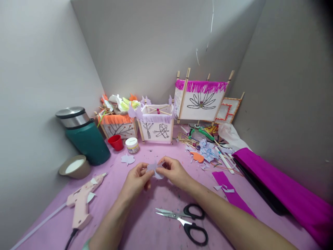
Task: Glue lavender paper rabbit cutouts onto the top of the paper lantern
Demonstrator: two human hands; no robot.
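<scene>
Between my two hands is a small lavender paper cutout (157,172) with a lobed outline. My left hand (139,176) pinches its left edge with thumb and fingers. On the other side, my right hand (173,171) grips the right edge the same way. A similar lavender paper cutout (127,159) lies flat on the table beyond my left hand. Open scissors (179,217) with black handles rest below my hands, blades pointing left. Behind the hands stands a stick-framed paper lantern (157,130) with bird drawings and lavender fringe.
At left are a pink glue gun (81,201), a bowl (75,167), a green tumbler (87,139), a red cup (116,142) and a white jar (132,146). Paper scraps, pens and a magenta paper strip (235,198) lie right. A magenta-fringed lantern (200,104) stands behind.
</scene>
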